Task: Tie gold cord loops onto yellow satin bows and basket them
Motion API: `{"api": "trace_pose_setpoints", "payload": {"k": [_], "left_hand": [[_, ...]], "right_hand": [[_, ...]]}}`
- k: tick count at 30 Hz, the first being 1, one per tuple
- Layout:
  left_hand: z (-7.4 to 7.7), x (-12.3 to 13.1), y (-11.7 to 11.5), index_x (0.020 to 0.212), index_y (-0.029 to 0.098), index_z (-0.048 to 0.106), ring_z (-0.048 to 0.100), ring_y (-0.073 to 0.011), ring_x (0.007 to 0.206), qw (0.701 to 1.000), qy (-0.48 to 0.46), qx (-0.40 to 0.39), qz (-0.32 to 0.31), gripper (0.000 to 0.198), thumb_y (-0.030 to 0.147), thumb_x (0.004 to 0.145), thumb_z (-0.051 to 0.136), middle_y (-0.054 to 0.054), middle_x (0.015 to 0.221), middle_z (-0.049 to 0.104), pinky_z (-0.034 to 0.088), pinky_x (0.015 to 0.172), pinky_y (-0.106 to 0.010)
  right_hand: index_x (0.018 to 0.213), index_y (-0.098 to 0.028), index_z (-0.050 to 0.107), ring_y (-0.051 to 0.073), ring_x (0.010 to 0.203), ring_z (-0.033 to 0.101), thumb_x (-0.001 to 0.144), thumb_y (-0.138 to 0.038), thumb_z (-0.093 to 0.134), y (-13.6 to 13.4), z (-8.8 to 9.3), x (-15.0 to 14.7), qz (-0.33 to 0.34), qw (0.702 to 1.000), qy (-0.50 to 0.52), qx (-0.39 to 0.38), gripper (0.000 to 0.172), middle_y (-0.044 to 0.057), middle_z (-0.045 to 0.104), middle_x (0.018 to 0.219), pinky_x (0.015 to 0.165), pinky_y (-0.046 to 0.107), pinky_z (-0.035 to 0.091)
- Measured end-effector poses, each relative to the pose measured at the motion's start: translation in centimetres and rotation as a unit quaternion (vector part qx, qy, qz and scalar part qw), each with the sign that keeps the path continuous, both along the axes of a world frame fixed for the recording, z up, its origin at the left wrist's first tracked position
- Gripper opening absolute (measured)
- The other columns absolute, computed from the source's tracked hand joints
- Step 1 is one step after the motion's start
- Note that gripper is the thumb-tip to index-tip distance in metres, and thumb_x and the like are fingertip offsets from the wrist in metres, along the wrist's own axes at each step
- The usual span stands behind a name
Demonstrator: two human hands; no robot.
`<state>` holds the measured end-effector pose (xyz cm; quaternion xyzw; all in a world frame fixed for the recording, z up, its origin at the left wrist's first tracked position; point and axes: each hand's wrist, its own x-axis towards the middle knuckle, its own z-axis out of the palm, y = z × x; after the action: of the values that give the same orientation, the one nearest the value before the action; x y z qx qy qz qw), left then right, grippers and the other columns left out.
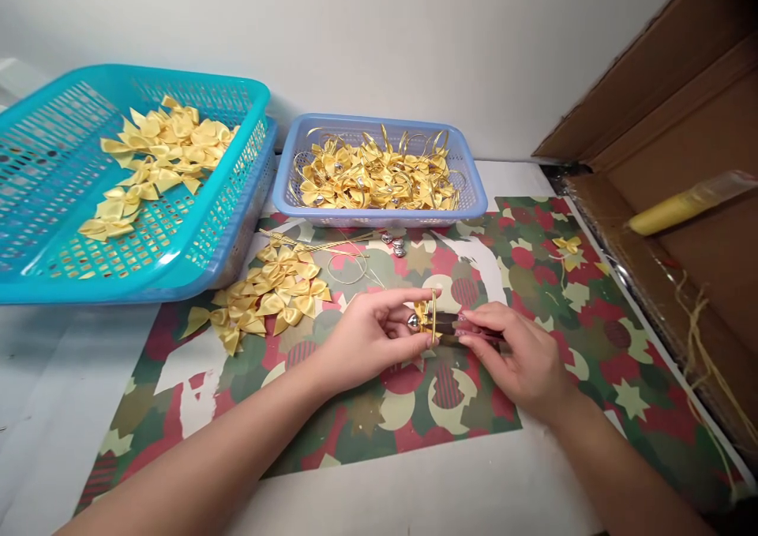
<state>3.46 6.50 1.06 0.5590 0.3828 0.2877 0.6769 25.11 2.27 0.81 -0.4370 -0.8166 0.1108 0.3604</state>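
Between the fingers of my left hand [370, 331] is a yellow ribbon bow [422, 312] with a silver bell [413, 321] and a loop of gold wire [434, 315]. My right hand [521, 354] grips a pair of dark-jawed pliers [447, 324], whose tips meet the wire beside the bell. My fingers cover most of the handles and part of the bow. A pile of loose yellow bows [269, 291] lies to the left of my left hand. Beyond my hands lie a few silver bells [399, 248] and some gold wires [313, 245].
A teal basket [178, 264] of bows stands at the left, stacked on a blue one. At the back, a blue basket [379, 214] holds bows with bells and wire loops. A cardboard box [651, 102] bounds the right side, with a yellow tube [681, 204] against it. Patterned paper [408, 433] covers the table.
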Motion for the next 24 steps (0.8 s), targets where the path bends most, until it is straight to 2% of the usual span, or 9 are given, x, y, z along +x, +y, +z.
{"api": "trace_pose_setpoints", "payload": {"k": [9,19,24], "left_hand": [[0.23,0.02,-0.07,0.127,0.013,0.059,0.059,-0.0130,0.055,1.000,0.001,-0.015,-0.002,0.055,0.024,0.075,0.070,-0.001,0.067,0.063,0.052,0.057,-0.029],[0.35,0.04,0.13,0.127,0.012,0.059,0.052,-0.0110,0.050,1.000,0.018,0.005,-0.005,0.054,0.025,0.075,0.068,0.008,0.056,0.039,0.047,0.052,-0.026],[0.36,0.15,0.11,0.126,0.012,0.059,0.051,-0.0108,0.050,1.000,0.023,0.009,-0.003,0.052,0.024,0.075,0.067,0.007,0.056,0.040,0.047,0.052,-0.026]], "right_hand": [[0.107,-0.017,0.058,0.017,0.080,0.068,0.085,-0.004,0.061,-0.02,0.11,0.08,0.014,0.999,-0.008,0.034,0.026,0.005,0.070,0.084,0.072,0.030,0.058],[0.105,-0.017,0.059,0.017,0.078,0.068,0.085,-0.004,0.061,0.10,0.02,0.01,0.014,0.999,-0.018,0.038,0.024,0.005,0.070,0.084,0.070,0.029,0.058],[0.106,-0.017,0.058,0.017,0.079,0.067,0.086,-0.005,0.060,0.13,-0.03,0.15,0.014,0.999,-0.028,0.035,0.023,0.005,0.070,0.085,0.071,0.030,0.057]]}}
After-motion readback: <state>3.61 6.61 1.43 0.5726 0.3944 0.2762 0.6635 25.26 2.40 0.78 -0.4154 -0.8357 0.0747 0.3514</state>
